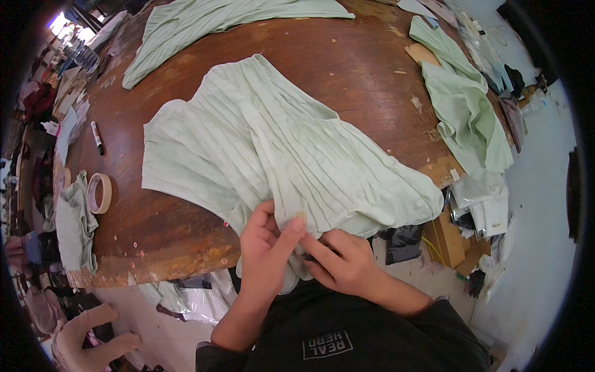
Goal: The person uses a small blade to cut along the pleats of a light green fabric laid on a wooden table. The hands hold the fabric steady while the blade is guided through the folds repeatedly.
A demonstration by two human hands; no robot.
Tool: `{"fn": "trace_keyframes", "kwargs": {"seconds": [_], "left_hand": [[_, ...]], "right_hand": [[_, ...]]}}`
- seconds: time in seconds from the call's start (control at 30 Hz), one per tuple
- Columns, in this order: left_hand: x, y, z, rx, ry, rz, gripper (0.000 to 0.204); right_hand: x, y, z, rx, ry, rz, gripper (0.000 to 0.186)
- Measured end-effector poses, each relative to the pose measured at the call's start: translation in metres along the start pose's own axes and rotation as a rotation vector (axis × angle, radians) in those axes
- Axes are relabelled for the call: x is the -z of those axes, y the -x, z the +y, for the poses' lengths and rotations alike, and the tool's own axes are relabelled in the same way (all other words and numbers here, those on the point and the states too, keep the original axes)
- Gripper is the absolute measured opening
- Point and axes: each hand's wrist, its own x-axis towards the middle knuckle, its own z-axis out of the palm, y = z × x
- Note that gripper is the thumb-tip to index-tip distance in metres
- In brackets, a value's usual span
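Observation:
A pale green pleated garment [297,142] lies spread over the wooden table, its near part hanging past the front edge toward me. My left hand [266,245] pinches the garment's near edge, thumb on top and fingers curled beneath the cloth. Close beside it, my right hand [339,257] is closed on the same edge, its fingertips partly hidden by fabric and by the left thumb. The two hands nearly meet at the table's front edge. Whether anything small is between the right fingertips cannot be made out.
More pale green cloth lies at the far edge [204,22] and the right side [462,105] of the wooden table [365,68]. On the left are a marker [97,137], a tape roll [100,193] and a folded cloth [77,223]. A cardboard box [447,239] and plastic bags stand at right.

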Motion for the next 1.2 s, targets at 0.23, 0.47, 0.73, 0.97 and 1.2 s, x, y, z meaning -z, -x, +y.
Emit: {"fn": "trace_keyframes", "kwargs": {"seconds": [0.23,0.47,0.73,0.97,1.2], "left_hand": [[-0.004,-0.001,0.004,0.030,0.012,0.030,0.023],[-0.005,0.000,0.000,-0.015,0.039,0.034,0.015],[-0.004,0.001,-0.003,-0.043,0.019,0.060,0.013],[-0.005,0.002,-0.004,-0.083,-0.009,0.046,0.013],[-0.005,0.003,-0.006,-0.091,-0.007,0.055,0.014]], "right_hand": [[0.017,0.002,-0.005,-0.276,-0.457,0.041,0.039],[0.025,-0.010,0.008,-0.072,0.021,0.175,0.035],[0.027,-0.013,0.004,-0.050,0.110,0.159,0.040],[0.024,-0.012,0.006,-0.047,0.067,0.180,0.036],[0.020,-0.011,0.005,-0.051,0.034,0.215,0.035]]}}
